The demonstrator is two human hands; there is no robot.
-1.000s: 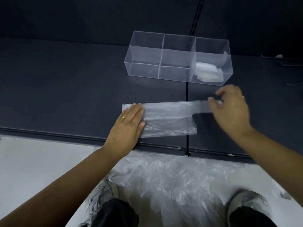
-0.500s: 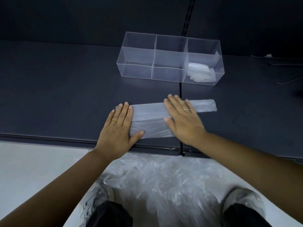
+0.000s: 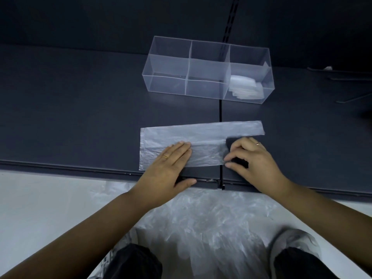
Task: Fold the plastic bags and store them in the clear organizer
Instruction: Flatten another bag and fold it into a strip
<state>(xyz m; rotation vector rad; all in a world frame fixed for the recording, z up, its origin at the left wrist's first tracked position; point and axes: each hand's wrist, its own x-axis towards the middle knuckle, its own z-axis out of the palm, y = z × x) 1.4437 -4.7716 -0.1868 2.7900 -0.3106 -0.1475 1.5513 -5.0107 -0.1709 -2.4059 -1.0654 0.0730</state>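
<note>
The clear organizer (image 3: pixel 167 83) stands on the dark counter (image 3: pixel 80 117). It is a long box of see-through plastic, and 2 cross dividers split it into 3 sections side by side. The right section holds a small stack of folded white bags (image 3: pixel 244 88), lying flat on its floor.

On the near side of the organizer, apart from it, a plastic bag (image 3: pixel 201 133) lies flat on the counter. It is a thin, translucent, faintly creased sheet folded into a long band. 1 narrow handle strip runs out of it, ending level with the organizer's right end.

The left grip (image 3: pixel 171 162) lies on the near part of the bag with fingers straight and together, and its thumb is spread out over the counter edge. The right grip (image 3: pixel 253 160) has curled fingers, with thumb and forefinger pinching the bag's near right edge. Each hand wears 1 thin ring.

A narrow seam (image 3: pixel 220 111) in the counter runs from under the organizer toward the person, passing beneath the bag. Behind the organizer a slotted rail (image 3: pixel 231 23) climbs the dark wall. Nearer than the bag, below the counter edge, a crumpled pile of clear bags (image 3: pixel 205 222) lies on the pale floor between the person's shoes.
</note>
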